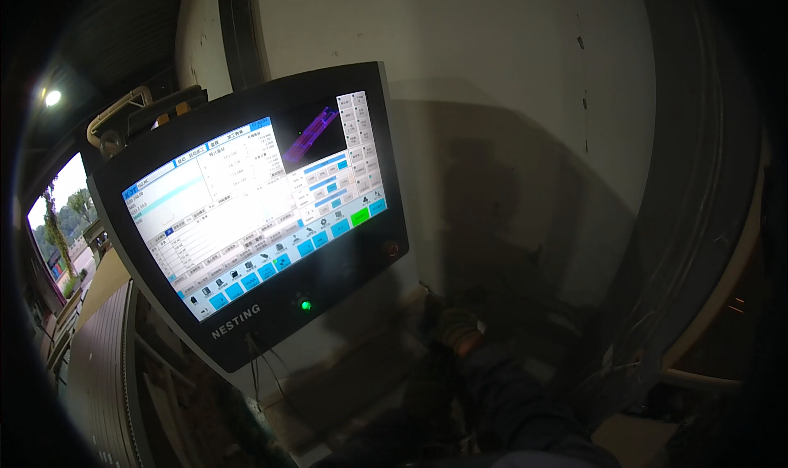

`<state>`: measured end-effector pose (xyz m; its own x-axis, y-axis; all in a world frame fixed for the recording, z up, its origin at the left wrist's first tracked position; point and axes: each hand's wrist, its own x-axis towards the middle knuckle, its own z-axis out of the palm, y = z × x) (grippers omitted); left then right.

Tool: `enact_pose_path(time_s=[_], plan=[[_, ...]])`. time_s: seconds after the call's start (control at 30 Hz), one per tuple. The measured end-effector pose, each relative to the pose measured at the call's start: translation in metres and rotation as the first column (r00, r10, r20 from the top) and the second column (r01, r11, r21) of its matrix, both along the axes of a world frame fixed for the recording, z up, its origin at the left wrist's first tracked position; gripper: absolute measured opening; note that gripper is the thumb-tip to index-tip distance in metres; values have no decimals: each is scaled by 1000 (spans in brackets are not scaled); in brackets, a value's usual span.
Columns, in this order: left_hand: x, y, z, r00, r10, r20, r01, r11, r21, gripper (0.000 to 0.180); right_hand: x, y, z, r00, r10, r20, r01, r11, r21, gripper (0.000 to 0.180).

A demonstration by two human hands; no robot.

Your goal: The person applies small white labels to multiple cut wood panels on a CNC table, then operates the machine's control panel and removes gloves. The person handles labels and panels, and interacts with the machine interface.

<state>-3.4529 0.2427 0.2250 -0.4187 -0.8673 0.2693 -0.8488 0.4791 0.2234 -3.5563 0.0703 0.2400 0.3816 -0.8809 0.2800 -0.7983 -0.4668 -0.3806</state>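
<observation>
Head view: a gloved hand (460, 330) rests at five o'clock under the lit control screen (254, 209); whether its fingers are apart, I cannot tell. In such darkness it might bump a wrong button.

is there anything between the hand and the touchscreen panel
Nothing visible. The gloved hand hangs low in shadow, right of and below the black touchscreen panel; only bare wall shows between them.

Head view, close on tilted control screen (254, 201)
</observation>
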Motion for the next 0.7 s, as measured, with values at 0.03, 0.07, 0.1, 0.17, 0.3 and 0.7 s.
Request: enact_pose_path(time_s=[0.03,0.07,0.1,0.17,0.3,0.7], plan=[[-1,-1,2,999,7,-48,-5,999,41,66,0,0,2,1000,-4,6,4,1000,20,49],[-4,-1,1,996,40,-80,-48,993,-110,57,1,1,3,1000,-9,12,9,999,39,51],[-7,-4,-2,991,67,-117,-96,961,-258,48,1,0,5,1000,-12,-6,13,998,68,53],[-6,-8,-15,992,72,-99,-96,958,-271,47,2,0,8,999,-14,-33,17,996,88,57],[4,-18,-49,986,85,-143,-67,990,123,62,1,2,20,1000,25,0,-25,992,120,63],[8,-10,-33,994,66,-83,-68,997,-22,67,8,1,14,999,-1,48,1,1000,-17,65]])
